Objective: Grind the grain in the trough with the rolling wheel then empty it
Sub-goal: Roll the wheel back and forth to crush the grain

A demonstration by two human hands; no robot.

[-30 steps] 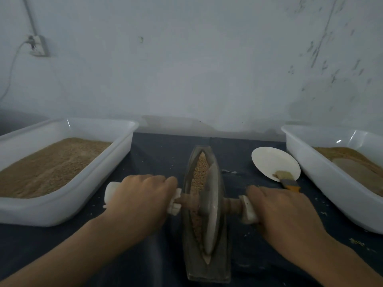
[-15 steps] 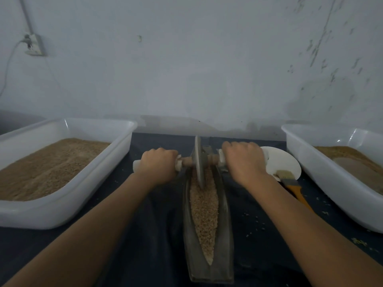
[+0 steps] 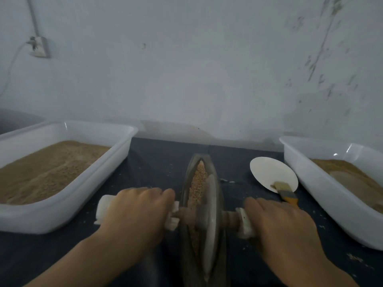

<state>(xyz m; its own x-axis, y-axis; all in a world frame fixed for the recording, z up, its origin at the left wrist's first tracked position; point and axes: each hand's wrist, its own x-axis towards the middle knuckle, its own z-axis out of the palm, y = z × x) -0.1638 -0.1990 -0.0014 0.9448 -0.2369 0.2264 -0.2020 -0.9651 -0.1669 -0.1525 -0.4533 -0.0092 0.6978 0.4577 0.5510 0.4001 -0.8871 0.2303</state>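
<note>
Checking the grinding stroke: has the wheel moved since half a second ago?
Yes. The wheel rolled back toward the person, from the trough's far end.

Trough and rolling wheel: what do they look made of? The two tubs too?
Trough: dull dark grey, probably cast metal. Rolling wheel: smooth grey disc, metal or stone, unclear; its axle looks like turned wood. Left tub and right tub: glossy white plastic with highlights.

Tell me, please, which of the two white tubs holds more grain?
The left tub, beside the left hand, is heaped nearly to its rim; the right tub is far shallower.
</note>
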